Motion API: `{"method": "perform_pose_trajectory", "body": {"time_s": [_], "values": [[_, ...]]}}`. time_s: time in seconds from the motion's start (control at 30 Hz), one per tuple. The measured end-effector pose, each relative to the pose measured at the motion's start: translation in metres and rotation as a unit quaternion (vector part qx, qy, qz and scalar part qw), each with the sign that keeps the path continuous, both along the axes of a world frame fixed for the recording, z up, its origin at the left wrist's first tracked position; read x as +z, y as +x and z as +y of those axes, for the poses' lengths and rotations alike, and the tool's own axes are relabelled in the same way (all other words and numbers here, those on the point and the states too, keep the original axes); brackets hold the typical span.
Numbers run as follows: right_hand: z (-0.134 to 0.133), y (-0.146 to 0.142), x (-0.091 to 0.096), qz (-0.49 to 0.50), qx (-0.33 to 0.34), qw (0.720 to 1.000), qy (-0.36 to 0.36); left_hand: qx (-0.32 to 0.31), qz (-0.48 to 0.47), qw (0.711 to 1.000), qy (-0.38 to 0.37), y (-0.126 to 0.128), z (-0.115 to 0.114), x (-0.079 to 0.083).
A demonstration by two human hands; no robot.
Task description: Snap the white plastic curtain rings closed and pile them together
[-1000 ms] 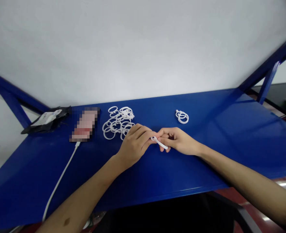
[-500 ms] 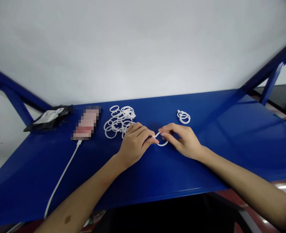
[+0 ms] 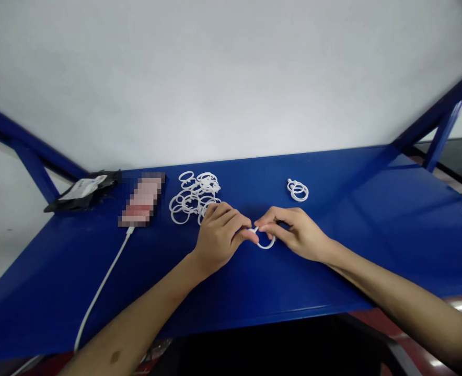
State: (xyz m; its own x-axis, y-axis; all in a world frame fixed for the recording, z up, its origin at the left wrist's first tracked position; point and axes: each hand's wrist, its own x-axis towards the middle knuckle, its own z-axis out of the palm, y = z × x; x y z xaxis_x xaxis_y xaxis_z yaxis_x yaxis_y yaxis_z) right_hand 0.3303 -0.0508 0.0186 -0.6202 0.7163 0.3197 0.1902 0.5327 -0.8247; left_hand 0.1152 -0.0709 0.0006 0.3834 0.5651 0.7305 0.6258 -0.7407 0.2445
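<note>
A thin white plastic ring [image 3: 266, 247] is held between my two hands over the blue table. My left hand [image 3: 221, 237] is closed, pinching the ring's left side between thumb and fingers. On the other side my right hand [image 3: 302, 234] grips it near its upper part, fingertips almost meeting the left ones. The fingers hide much of the ring, including whatever joint it has. Just beyond my left hand lies a tangled heap of similar white rings [image 3: 191, 210] with small nubs. A few more rings [image 3: 301, 199] rest together farther back on the right.
A blurred-out phone [image 3: 143, 201] lies at the left with a white cable [image 3: 104, 282] plugged in, trailing over the front edge. Beside it is a black plastic packet [image 3: 88, 190] with a label. Blue metal struts [image 3: 35, 167] and a pale wall bound the blue table [image 3: 254, 292].
Both hands have shifted slightly down in view with the ring, and their fingertips are closer together. The ring's upper part shows less between the fingers. The camera has moved a little.
</note>
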Motion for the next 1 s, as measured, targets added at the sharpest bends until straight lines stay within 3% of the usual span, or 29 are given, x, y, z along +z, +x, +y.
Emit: {"method": "perform_pose_trajectory", "body": {"time_s": [0.17,0.3,0.4,0.5,0.6,0.77,0.9,1.0], "values": [[0.0,-0.003,-0.001,-0.012,0.016,1.0,0.009,-0.005,0.028,1.0,0.003,-0.007,0.003,0.006],[0.013,0.002,-0.003,-0.068,-0.087,0.986,0.127,0.027,0.048,0.998,-0.034,-0.023,0.015,0.014],[0.034,0.017,-0.005,-0.136,-0.227,0.94,0.216,0.073,0.068,0.993,-0.068,-0.034,0.022,0.02],[0.055,0.038,-0.008,-0.221,-0.32,0.883,0.263,0.092,0.131,0.981,-0.111,-0.041,0.023,0.023],[0.068,0.054,-0.013,-0.294,-0.353,0.844,0.277,0.091,0.189,0.966,-0.15,-0.045,0.022,0.022],[0.07,0.058,-0.018,-0.339,-0.354,0.817,0.305,0.059,0.224,0.958,-0.166,-0.049,0.024,0.015],[0.061,0.044,-0.011,-0.304,-0.355,0.821,0.328,0.061,0.199,0.972,-0.112,-0.048,0.027,0.013],[0.048,0.028,-0.007,-0.254,-0.287,0.866,0.321,0.058,0.146,0.985,-0.07,-0.045,0.028,0.013]]}}
